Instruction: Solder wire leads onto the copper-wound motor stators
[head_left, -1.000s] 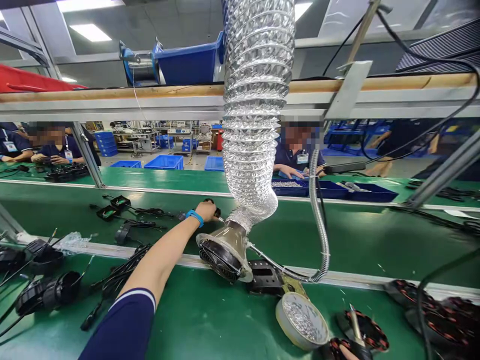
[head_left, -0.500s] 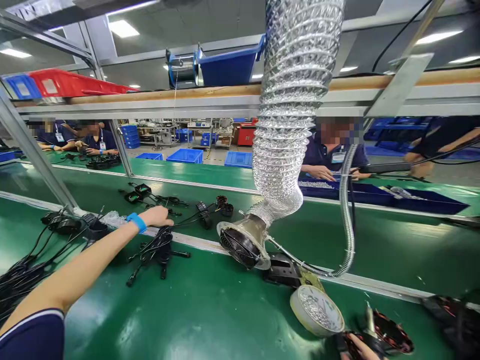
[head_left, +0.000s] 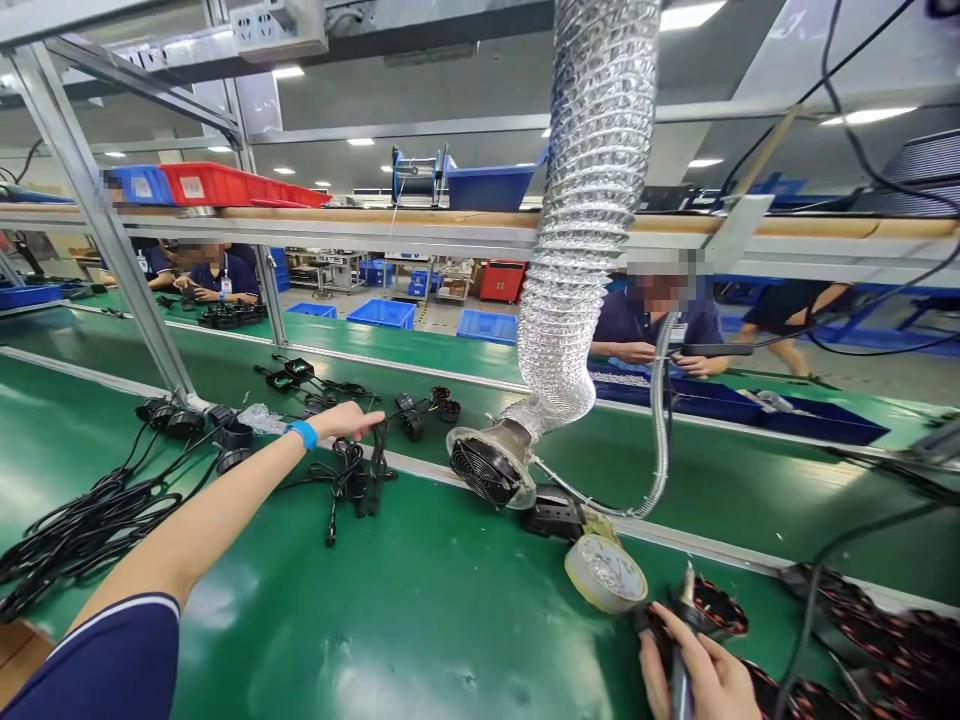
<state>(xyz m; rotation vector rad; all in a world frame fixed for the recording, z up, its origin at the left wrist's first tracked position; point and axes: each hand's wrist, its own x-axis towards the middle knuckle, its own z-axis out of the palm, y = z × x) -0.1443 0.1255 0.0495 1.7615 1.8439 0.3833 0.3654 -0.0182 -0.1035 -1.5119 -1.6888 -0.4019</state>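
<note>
My left hand (head_left: 351, 422), a blue band at its wrist, reaches over the green bench and pinches a black cable (head_left: 379, 450) beside a bundle of black cables (head_left: 345, 468). My right hand (head_left: 697, 665) is at the lower right, its fingers wrapped round a soldering iron (head_left: 681, 680) whose tip points up. A dark round part lies against those fingers, partly hidden. Near the right hand are a round tub of small metal pieces (head_left: 606, 573) and a black ring-shaped coil part (head_left: 720, 606).
A foil duct (head_left: 577, 300) hangs down to a fan (head_left: 487, 468) mid-bench. Black cables (head_left: 82, 510) lie left, more coil parts (head_left: 885, 640) right. A metal post (head_left: 112, 230) stands left. Across the bench, a person (head_left: 652, 320) works by blue trays (head_left: 705, 397).
The view has shifted. My left hand has moved right and lifted a cable from the bundle. My right hand, holding the iron, has come further into view.
</note>
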